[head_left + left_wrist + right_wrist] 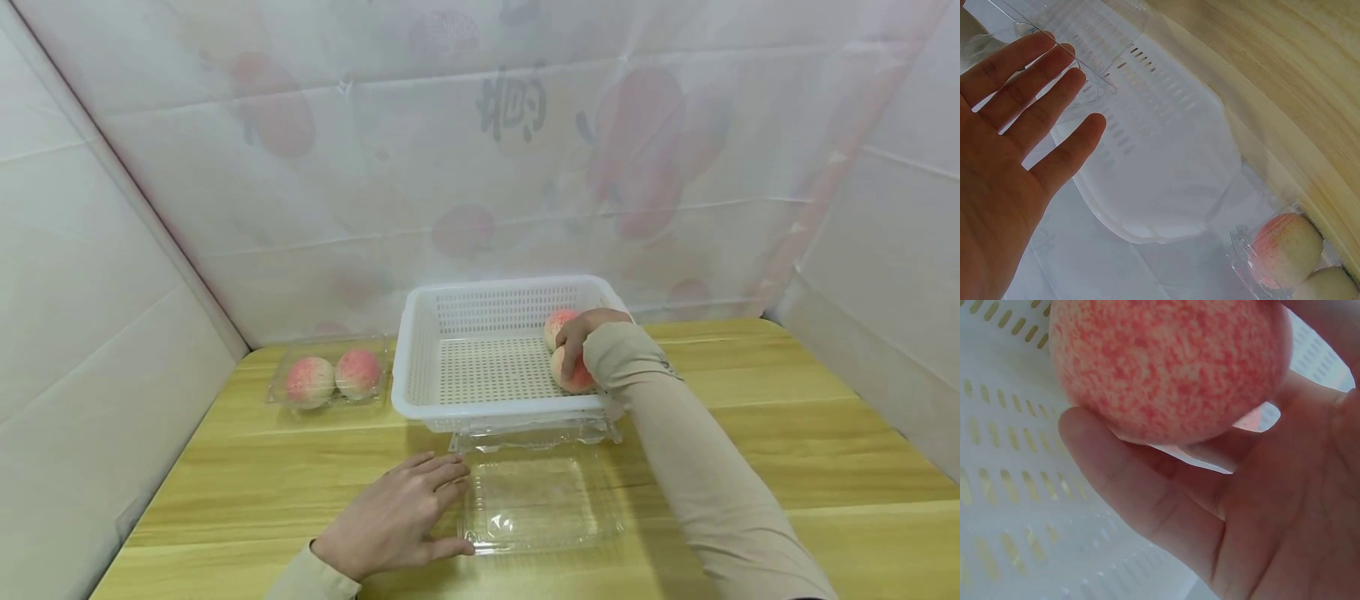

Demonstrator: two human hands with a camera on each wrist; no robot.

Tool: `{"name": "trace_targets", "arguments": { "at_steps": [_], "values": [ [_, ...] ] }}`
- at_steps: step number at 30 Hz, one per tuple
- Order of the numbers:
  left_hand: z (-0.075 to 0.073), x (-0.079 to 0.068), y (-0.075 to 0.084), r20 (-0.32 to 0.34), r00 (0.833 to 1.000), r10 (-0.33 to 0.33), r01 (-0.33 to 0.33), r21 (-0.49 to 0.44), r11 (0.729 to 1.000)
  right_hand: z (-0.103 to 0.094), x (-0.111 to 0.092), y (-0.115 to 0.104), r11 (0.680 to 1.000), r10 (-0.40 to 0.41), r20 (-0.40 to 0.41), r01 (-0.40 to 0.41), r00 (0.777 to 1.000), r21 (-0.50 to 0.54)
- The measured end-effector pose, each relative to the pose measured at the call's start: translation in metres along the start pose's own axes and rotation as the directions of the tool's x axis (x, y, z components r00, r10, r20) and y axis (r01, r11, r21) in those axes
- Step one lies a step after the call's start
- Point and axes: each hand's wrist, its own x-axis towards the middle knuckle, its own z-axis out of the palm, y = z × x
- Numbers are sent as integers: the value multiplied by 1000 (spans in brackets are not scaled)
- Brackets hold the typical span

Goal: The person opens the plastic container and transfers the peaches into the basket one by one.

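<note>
Inside the white plastic basket [401,358], at its right end, my right hand [592,325] grips a pink and cream peach [573,375]. The right wrist view shows fingers and thumb around that peach [1172,369]. A second peach [558,323] lies just behind it, partly covered by the hand. My left hand [397,517], fingers straight and spread, is at the left edge of a clear plastic clamshell box [536,500]. The box lies opened in front of the basket, its hinged part by the basket's front wall. The left wrist view shows the left palm [997,181] holding nothing.
Left of the basket stands another clear clamshell box [273,390] with two peaches [310,382] in it. All of this is on a wood-grain table [247,492]. Pale sheets [375,167] with faded fruit prints hang close behind and at the sides.
</note>
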Motion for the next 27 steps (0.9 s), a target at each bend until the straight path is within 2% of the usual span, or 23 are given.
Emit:
{"name": "trace_targets", "arguments": {
  "at_steps": [3,6,9,14,16,20,23,27],
  "values": [
    [0,0,0,3,1000,-2,2,2,1000,-2,-2,-2,1000,-13,-12,13,1000,-12],
    [0,0,-1,5,1000,-3,3,1,1000,-3,-5,-4,998,12,-34,-10,999,60],
    [0,0,-1,7,1000,-2,2,2,1000,-3,-5,-4,996,22,-37,-19,999,89],
    [0,-1,0,7,1000,1,-1,-4,1000,-4,-4,-4,1000,-10,-9,10,1000,-1],
    [1,-1,0,8,1000,2,-2,-3,1000,-5,-3,-3,1000,-3,-9,3,1000,10],
    [1,0,0,14,1000,2,-2,6,1000,-10,-1,-4,998,-25,21,26,999,-52],
    [2,1,0,15,1000,2,-2,11,1000,-13,-1,-5,983,-71,43,77,997,-169],
    [3,1,1,10,1000,7,-7,30,1000,-13,-2,-4,965,-127,59,137,990,-223]
  ]
}}
